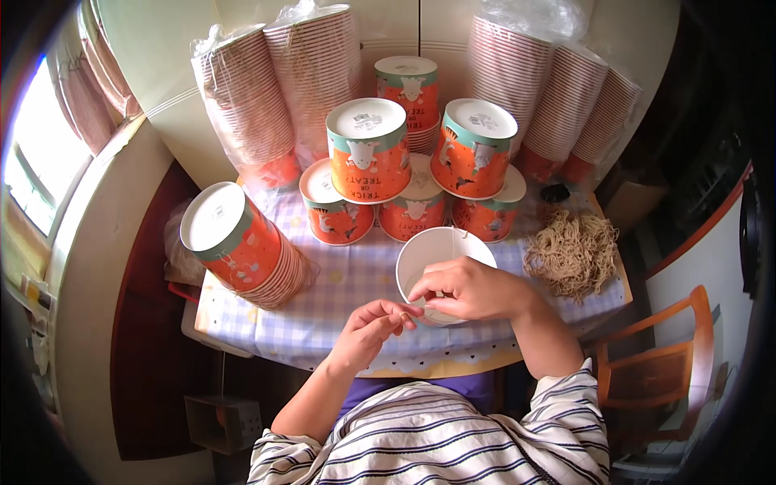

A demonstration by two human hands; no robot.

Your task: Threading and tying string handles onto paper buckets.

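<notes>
Left hand [376,325] and right hand [475,287] by a white paper bucket [430,252].
Fingers half-curled; I cannot tell if they pinch anything. The bucket sits mouth up, far and right of the left hand; the right hand is nearer, over it.

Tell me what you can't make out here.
All in the head view:
Anything pinched by left hand or right hand: too small to tell.
Open bucket: inside partly behind the right hand.
Rear bucket stack: base behind nearer buckets.
Window: cut off by the dark rim.
</notes>
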